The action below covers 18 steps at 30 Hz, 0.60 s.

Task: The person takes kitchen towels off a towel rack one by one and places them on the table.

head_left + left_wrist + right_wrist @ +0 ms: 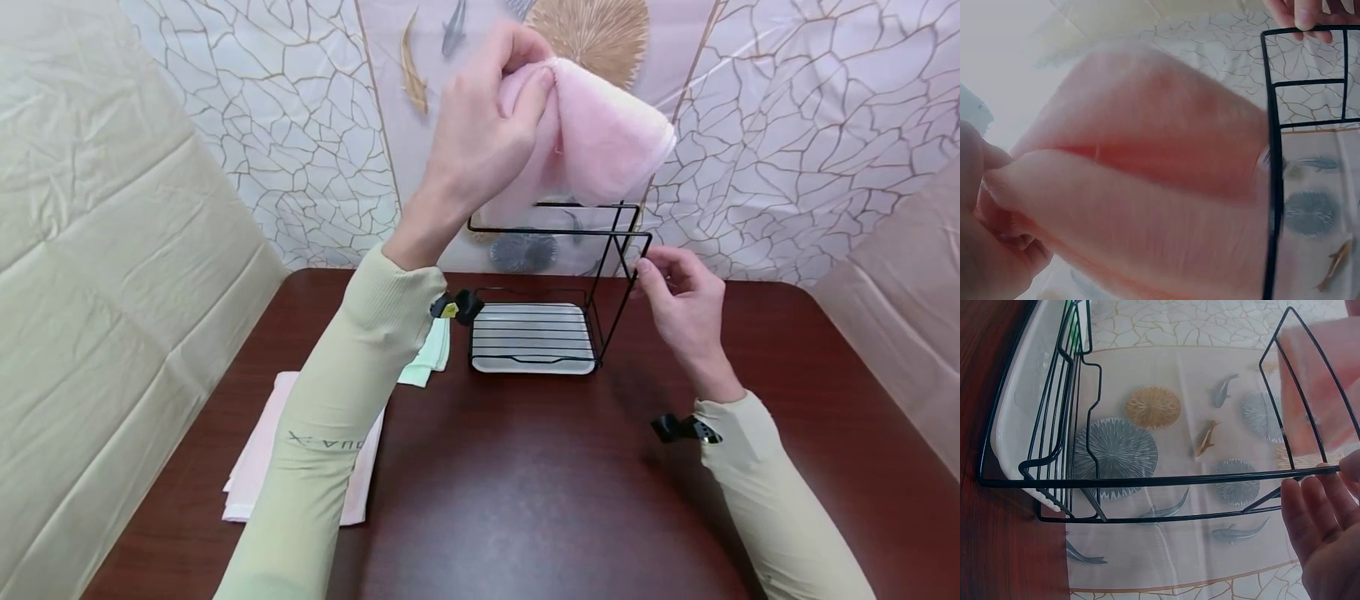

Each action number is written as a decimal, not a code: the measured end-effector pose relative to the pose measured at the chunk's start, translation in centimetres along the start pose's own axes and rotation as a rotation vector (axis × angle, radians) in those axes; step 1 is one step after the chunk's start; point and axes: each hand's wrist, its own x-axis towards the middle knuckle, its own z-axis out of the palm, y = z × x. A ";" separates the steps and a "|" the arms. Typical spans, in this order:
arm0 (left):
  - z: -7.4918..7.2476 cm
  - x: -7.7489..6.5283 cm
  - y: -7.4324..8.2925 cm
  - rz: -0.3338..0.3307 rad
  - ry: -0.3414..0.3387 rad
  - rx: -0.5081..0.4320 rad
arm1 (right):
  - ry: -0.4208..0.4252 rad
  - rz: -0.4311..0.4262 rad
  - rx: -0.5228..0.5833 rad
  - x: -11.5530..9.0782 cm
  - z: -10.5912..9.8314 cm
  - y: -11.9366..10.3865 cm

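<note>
My left hand pinches a folded pink towel between thumb and fingers, up above the top bars of a black wire rack. In the left wrist view the towel hangs in a fold beside a rack bar and looks blurred. With thumb and fingertips, my right hand grips the rack's right upright near the top. The right wrist view shows those fingers around the upper end of the post. A white tray lies under the rack's bottom wires.
Another folded pink towel lies on the dark wooden table at left, partly behind my left sleeve. A mint green cloth lies left of the rack. Behind stands a patterned backdrop, with beige fabric along the sides.
</note>
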 end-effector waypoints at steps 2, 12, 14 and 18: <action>-0.2 -0.1 0.4 0.043 0.010 0.011 | 0.001 0.002 -0.001 0.1 0.0 -0.1; -1.4 -1.1 2.6 0.188 0.008 0.045 | -0.006 -0.013 -0.021 0.0 0.0 0.0; -1.7 -1.6 3.0 0.231 -0.008 0.099 | -0.003 -0.018 0.001 0.0 0.0 0.0; -1.9 -2.6 3.7 0.247 -0.073 0.149 | 0.012 -0.033 -0.005 0.1 -0.1 0.0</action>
